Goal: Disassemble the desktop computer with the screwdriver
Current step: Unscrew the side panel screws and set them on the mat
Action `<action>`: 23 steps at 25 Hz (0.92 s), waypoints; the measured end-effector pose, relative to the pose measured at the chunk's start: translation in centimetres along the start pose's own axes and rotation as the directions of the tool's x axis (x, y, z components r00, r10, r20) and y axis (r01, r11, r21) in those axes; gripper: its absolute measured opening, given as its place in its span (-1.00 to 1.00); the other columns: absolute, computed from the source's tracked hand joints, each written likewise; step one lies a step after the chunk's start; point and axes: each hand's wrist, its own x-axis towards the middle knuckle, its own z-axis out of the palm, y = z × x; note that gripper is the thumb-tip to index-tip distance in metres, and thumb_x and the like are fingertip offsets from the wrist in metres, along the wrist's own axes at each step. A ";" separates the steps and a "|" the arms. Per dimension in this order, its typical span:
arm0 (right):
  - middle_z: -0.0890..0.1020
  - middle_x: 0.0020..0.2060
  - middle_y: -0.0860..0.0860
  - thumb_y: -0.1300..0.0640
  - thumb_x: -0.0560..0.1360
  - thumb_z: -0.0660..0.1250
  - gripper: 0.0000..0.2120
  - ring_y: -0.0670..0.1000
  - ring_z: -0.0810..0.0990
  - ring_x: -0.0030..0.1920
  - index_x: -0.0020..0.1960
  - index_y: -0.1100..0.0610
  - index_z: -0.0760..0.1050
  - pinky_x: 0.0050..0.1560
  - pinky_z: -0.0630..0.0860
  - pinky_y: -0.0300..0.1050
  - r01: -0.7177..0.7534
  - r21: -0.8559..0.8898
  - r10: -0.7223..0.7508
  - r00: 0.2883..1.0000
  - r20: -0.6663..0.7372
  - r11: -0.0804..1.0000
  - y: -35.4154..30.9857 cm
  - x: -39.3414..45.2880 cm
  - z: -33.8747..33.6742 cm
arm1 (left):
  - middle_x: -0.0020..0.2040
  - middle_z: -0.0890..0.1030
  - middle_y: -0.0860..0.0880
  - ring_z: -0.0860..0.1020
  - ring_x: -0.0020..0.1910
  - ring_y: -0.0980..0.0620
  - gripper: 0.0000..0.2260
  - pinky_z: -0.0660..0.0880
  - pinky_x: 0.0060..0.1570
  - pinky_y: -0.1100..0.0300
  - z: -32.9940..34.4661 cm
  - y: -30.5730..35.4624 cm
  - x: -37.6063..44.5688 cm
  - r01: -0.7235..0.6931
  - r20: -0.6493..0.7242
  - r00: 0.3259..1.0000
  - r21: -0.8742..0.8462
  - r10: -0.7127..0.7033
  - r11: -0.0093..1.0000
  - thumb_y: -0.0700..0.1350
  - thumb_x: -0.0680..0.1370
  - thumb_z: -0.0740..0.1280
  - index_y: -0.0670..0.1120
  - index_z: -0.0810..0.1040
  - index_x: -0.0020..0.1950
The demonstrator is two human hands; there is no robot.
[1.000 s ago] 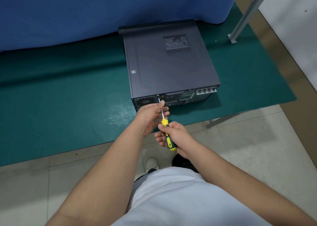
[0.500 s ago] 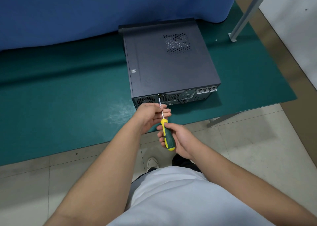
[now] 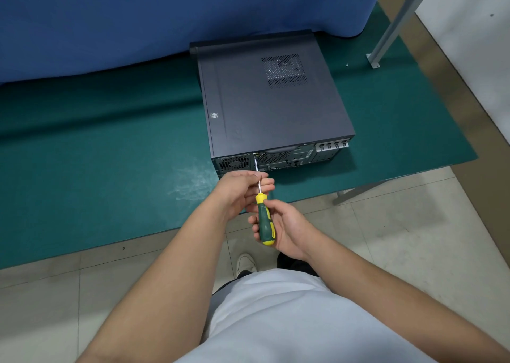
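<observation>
A dark grey desktop computer (image 3: 270, 106) lies flat on the green table mat (image 3: 96, 155), its rear panel facing me at the table's front edge. A screwdriver (image 3: 264, 222) with a green and yellow handle points up at the rear panel, its tip at the top edge left of the middle. My right hand (image 3: 287, 230) grips the handle from the right. My left hand (image 3: 242, 189) pinches the metal shaft just in front of the panel.
A blue cloth (image 3: 138, 17) hangs behind the computer. A grey metal post (image 3: 392, 23) stands on the mat at the back right. A table leg (image 3: 358, 191) runs under the front right edge. Tiled floor and my shoe (image 3: 245, 263) lie below.
My right hand has turned on the handle, so more of the green and yellow grip shows. My left hand and the screwdriver tip stay in place at the panel.
</observation>
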 end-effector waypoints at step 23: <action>0.69 -0.30 0.06 0.11 0.65 0.33 -0.85 0.00 0.56 -0.38 0.07 0.21 0.49 -0.39 0.50 -0.15 0.191 -0.258 -0.242 0.953 -0.183 0.947 0.3 0.9 0.1 | -0.24 0.72 -0.18 0.72 -0.29 -0.04 -0.88 0.68 -0.25 0.15 4.4 1.1 3.4 -0.259 -0.543 0.833 -0.220 0.103 0.940 -0.21 0.55 0.50 -0.23 0.64 -0.14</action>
